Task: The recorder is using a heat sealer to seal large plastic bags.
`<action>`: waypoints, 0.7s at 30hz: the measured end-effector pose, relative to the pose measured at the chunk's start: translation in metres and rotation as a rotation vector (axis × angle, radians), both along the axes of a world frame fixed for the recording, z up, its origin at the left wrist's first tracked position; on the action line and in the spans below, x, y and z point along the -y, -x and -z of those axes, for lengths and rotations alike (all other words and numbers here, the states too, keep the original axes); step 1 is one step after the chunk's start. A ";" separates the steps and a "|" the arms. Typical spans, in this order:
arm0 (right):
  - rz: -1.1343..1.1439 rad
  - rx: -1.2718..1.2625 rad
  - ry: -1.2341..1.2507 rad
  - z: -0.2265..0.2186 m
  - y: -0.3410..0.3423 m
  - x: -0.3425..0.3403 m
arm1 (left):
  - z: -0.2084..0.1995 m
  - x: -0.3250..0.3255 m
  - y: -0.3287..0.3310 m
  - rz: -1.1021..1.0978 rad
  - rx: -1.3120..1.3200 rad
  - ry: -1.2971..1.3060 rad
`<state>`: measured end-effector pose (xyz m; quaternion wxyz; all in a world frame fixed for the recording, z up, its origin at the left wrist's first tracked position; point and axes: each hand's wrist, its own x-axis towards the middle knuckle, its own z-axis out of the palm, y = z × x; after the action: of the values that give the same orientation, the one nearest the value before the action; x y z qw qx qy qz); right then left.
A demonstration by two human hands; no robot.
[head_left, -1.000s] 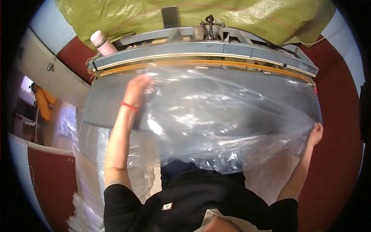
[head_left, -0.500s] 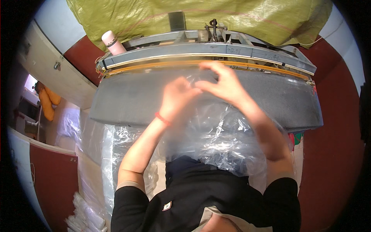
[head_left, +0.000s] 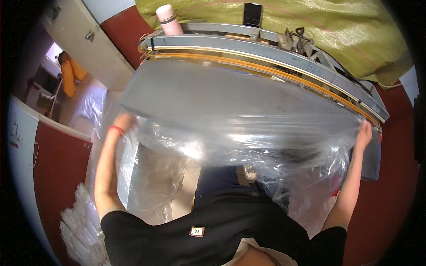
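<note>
A transparent plastic film [head_left: 248,128] is spread wide between my hands, along the near edge of a grey padded worktop [head_left: 191,84]. My right hand [head_left: 364,135], at the worktop's right end, pinches the film's edge, and creases run taut from its fingers. Out at the worktop's left front corner is my left hand [head_left: 124,121], with a red band at the wrist. Motion blurs its fingers, but they look closed on the film's other end. Loose folds of the film hang in front of my body.
Behind the worktop runs a long metal bar frame [head_left: 230,49] with orange strips [head_left: 266,73] and a clamp [head_left: 301,41]. A pink bottle [head_left: 169,20] and a dark flat device [head_left: 252,15] stand by it. Crumpled plastic [head_left: 82,221] lies at lower left, near an open door [head_left: 88,40].
My hands have moved from close together over the worktop to far apart at its two ends, spreading the film between them. The view has tilted and shifted.
</note>
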<state>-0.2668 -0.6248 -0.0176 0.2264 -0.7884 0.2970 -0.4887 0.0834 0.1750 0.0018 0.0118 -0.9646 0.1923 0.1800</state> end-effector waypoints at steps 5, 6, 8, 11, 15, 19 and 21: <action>0.297 -0.081 0.030 0.032 0.056 0.063 | -0.112 0.062 -0.029 -0.219 1.846 0.379; 0.399 -0.172 0.059 0.030 0.069 0.069 | -0.102 0.082 -0.034 -0.290 1.663 0.590; 0.537 -0.303 0.044 0.027 0.079 0.073 | -0.065 0.104 -0.047 -0.297 1.185 0.759; 0.583 -0.506 0.091 0.033 0.111 0.107 | 0.033 0.093 -0.103 -0.194 0.625 0.435; 0.741 -0.807 -0.070 0.024 0.149 0.124 | 0.029 0.126 -0.115 -0.445 0.499 0.383; 0.758 -0.814 0.028 0.024 0.149 0.133 | 0.018 0.120 -0.141 -0.620 0.335 0.202; 0.760 -0.861 0.010 0.016 0.135 0.121 | 0.015 0.114 -0.147 -0.634 0.329 0.184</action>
<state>-0.4016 -0.7456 -0.0338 -0.1102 -0.7554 0.6226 -0.1719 0.2304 0.0610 -0.0131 -0.1006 -0.9893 -0.1055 -0.0007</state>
